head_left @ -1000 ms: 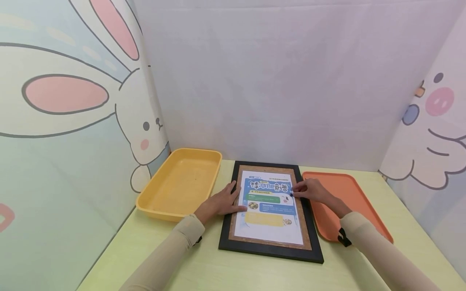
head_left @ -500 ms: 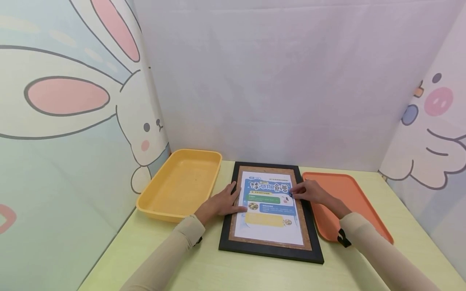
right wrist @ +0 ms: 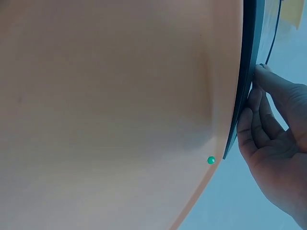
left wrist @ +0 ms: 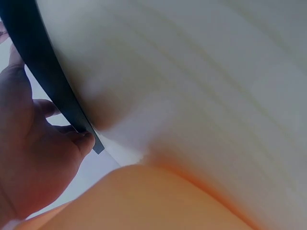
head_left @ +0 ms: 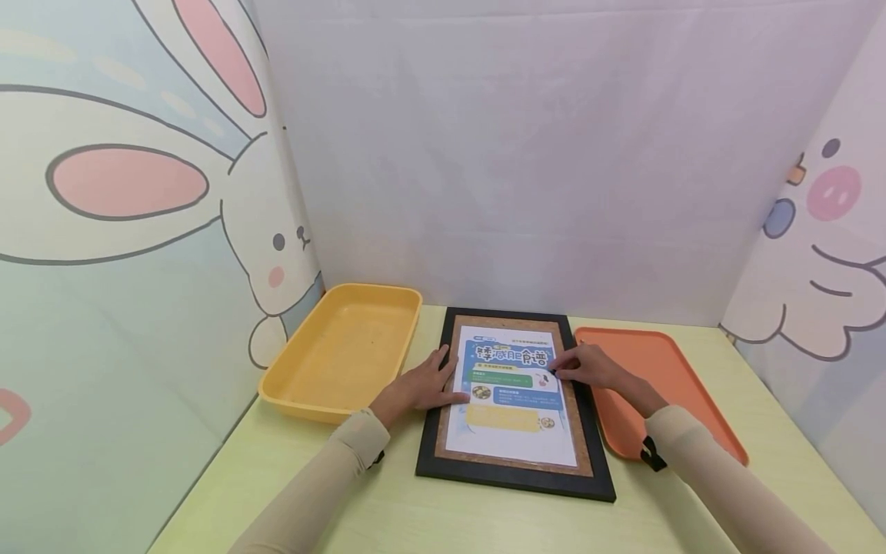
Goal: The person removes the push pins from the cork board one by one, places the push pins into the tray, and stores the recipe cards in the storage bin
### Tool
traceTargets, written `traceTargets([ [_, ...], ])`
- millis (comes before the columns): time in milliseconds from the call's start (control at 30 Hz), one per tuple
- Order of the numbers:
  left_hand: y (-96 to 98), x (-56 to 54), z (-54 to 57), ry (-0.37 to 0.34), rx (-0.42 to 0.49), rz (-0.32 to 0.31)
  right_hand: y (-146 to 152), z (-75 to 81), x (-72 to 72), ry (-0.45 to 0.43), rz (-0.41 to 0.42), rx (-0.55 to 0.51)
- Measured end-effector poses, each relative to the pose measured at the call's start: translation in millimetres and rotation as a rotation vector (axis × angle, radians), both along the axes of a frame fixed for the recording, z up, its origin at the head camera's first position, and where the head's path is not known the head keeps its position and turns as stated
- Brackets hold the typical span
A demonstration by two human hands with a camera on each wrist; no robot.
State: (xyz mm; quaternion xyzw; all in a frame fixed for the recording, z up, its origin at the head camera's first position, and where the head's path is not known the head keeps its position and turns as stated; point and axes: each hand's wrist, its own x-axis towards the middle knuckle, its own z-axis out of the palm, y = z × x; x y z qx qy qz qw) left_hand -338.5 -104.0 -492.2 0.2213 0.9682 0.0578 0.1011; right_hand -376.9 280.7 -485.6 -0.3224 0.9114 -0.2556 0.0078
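A printed poster [head_left: 512, 450] with Chinese lettering lies on a cork board in a black frame [head_left: 515, 483], flat on the table. My left hand [head_left: 418, 385] rests spread over the frame's left side, thumb reaching onto the poster. In the left wrist view its fingertips lie by the black frame edge. At the poster's right edge, my right hand [head_left: 591, 365] pinches a small dark piece [head_left: 552, 372] between thumb and fingertips, low against the paper. The fingers mostly hide it, and I cannot tell its exact kind. In the right wrist view the other fingers curl beside the frame.
A yellow tray [head_left: 271, 390] stands to the left of the frame. An orange tray [head_left: 681, 392] lies close along its right side. A small green round thing [right wrist: 211, 160] sits near that tray's rim. Printed curtains with cartoon animals enclose the table.
The right fingertips have shifted slightly left over the poster's edge with the small dark piece. The left hand and the frame have stayed in place.
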Motion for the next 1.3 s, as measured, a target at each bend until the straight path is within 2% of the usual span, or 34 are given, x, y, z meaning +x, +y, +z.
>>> traceTargets([
  [333, 0.4, 2.6, 2.6, -0.005, 0.005, 0.012, 0.5, -1.9, 0.1, -0.006, -0.035, 0.003],
  [800, -0.7, -0.4, -1.2, 0.008, 0.006, -0.003, -0.2, -2.8, -2.2, -0.051, -0.084, 0.019],
  [1300, -0.7, -0.3, -2.3, 0.012, 0.012, -0.003, -1.3, -2.8, 0.7, -0.039, -0.078, 0.01],
])
